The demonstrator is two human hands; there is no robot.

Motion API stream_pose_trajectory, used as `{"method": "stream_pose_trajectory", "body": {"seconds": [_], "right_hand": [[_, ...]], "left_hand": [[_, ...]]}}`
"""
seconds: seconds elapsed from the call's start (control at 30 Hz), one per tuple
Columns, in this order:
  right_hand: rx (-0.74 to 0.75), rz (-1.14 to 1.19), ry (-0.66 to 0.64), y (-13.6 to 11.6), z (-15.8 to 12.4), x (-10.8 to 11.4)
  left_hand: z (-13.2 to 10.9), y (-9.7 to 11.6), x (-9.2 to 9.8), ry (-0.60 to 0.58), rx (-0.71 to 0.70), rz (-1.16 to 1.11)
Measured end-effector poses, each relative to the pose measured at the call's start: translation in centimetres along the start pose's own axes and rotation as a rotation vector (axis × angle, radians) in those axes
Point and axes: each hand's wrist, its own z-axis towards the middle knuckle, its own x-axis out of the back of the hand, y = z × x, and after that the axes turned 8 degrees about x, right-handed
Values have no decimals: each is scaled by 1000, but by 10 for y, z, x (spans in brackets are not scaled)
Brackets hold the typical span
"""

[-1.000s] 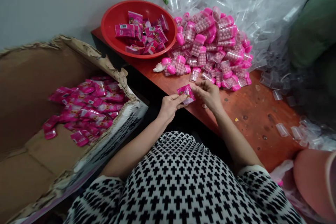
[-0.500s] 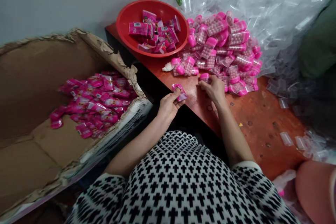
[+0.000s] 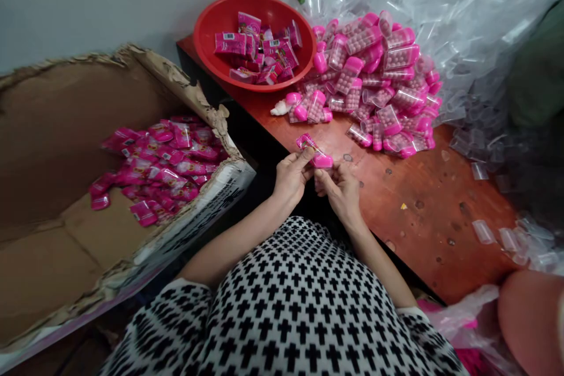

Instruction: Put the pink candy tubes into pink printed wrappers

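1. Left hand (image 3: 291,179): thumb and fingers pinched together on a pink sachet (image 3: 304,141). The grip matches that of half a second ago.
2. Right hand (image 3: 343,191): fingers closed around a capped container (image 3: 322,161), its pink cap showing and its body largely hidden by the fingers. Half a second ago this hand was out over the table at the edge of the pile.
3. Finding: the hands have come together, and the container now lies against the sachet, both held between the hands near the table's front edge. In this inspector's judgement, fetching is finished and the two items are being joined; whether any part of the container is inside the sachet cannot be told.
4. Table (image 3: 388,194): the pile of containers (image 3: 379,76) lies beyond the right hand.
5. Red basin (image 3: 205,64): pink sachets inside, no change noted.
6. Cardboard box (image 3: 26,205), left of the person: plump pink packets (image 3: 163,155) heaped inside, no change noted.
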Motion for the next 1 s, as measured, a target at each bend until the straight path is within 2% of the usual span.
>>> {"method": "stream_pose_trajectory", "body": {"seconds": [0.1, 0.27, 0.4, 0.5, 0.63, 0.7, 0.8, 0.87, 1.0], "right_hand": [[16, 23, -18, 3, 1, 3], [51, -16, 18, 14, 1, 5], [88, -78, 49, 19, 4, 4], [5, 113, -15, 15, 7, 3], [-122, 315, -88, 14, 11, 5], [-108, 276, -68, 16, 10, 6], [12, 62, 25, 19, 8, 8], [49, 0, 40, 18, 8, 8], [-79, 260, -90, 14, 11, 9]], "left_hand": [[-2, -1, -1, -37, -28, 77], [0, -3, 0, -179, 44, 184], [1, -2, 0, -178, 40, 249], [0, 3, 0, -207, 46, 314], [3, 9, 2, -319, 142, 410], [5, 8, 5, -299, 131, 456], [7, 4, 8, -196, 2, 516], [6, 3, 6, -161, -64, 518], [-1, 6, 1, -243, 30, 471]]}}
